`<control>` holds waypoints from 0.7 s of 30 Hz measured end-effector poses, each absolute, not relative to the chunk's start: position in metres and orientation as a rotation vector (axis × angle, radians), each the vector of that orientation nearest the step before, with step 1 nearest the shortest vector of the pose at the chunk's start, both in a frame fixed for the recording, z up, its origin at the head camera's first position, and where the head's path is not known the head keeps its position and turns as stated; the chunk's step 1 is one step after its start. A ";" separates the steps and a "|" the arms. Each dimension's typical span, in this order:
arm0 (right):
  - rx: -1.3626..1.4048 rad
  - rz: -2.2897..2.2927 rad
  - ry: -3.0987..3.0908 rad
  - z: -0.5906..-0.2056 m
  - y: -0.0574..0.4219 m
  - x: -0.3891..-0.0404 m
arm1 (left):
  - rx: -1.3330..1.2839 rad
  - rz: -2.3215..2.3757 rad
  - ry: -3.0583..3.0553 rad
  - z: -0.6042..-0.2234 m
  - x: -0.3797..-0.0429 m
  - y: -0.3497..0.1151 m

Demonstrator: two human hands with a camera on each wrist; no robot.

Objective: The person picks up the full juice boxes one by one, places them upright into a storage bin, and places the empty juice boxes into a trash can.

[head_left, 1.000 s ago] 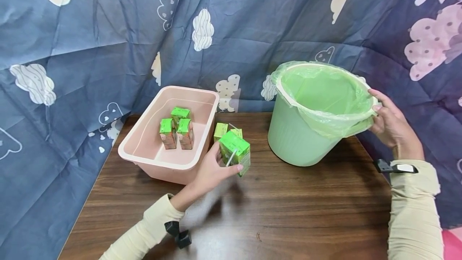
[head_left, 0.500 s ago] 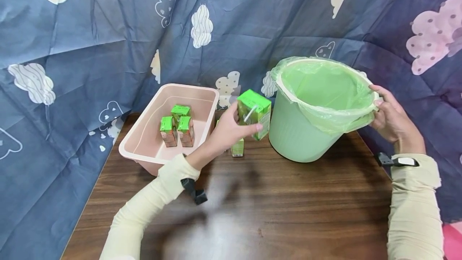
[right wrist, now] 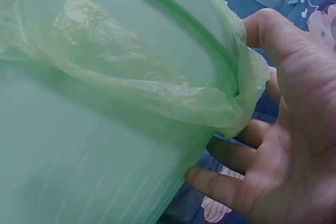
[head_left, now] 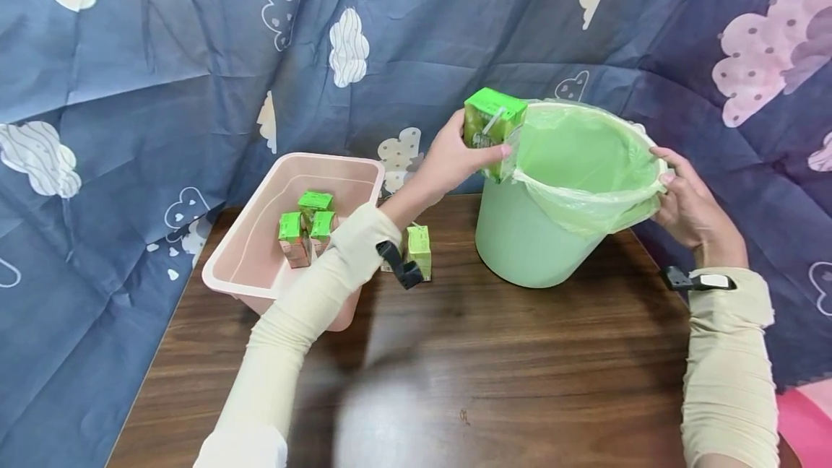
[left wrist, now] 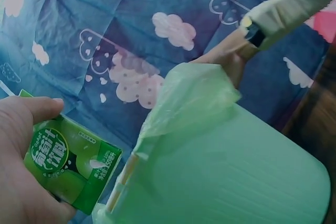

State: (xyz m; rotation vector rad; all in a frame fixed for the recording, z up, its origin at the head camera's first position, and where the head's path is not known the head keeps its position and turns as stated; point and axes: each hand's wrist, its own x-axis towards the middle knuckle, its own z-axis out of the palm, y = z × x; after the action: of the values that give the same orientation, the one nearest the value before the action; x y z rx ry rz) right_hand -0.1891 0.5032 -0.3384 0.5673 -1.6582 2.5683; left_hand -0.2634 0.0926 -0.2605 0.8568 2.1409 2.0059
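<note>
My left hand (head_left: 456, 152) grips a green juice box (head_left: 489, 125) with a straw on its front, raised at the left rim of the bin. In the left wrist view the juice box (left wrist: 71, 163) shows its printed label, thumb along its top edge. The pale green trash bin (head_left: 533, 251) is lined with a thin plastic bag (head_left: 585, 211) folded over its rim, and it leans toward me. My right hand (head_left: 698, 211) holds the bin's right rim. Up close in the right wrist view, the right hand (right wrist: 278, 114) has its thumb over the bagged edge and fingers below.
A pink plastic tub (head_left: 240, 276) stands at the left with several green-topped juice boxes (head_left: 315, 201) inside. Smaller yellow-green juice boxes (head_left: 419, 248) stand beside it, partly behind my left sleeve. A blue cloud-patterned cloth (head_left: 416, 35) hangs behind the wooden table (head_left: 520, 374).
My left hand has carried the juice box up and to the right, from near the tub to the bin's left rim. My right hand keeps its hold on the rim.
</note>
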 end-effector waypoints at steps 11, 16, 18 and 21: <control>0.484 2.458 -1.759 -0.336 0.500 -0.185 | 0.821 2.011 2.080 -0.226 -0.282 0.147; 0.468 2.440 -1.785 -0.336 0.500 -0.184 | 0.842 2.003 2.092 -0.214 -0.284 0.167; 0.465 2.434 -1.792 -0.336 0.500 -0.184 | 0.838 1.999 2.096 -0.211 -0.284 0.173; 0.466 2.411 -1.802 -0.334 0.502 -0.182 | 0.828 2.000 2.093 -0.206 -0.283 0.182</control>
State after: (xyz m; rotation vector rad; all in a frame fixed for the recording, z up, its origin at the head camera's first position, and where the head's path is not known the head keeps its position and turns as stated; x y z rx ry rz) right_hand -0.1820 0.5020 -0.3341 0.4664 -1.8015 2.4107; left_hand -0.2835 0.1820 -0.2063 0.8275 2.0932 2.0002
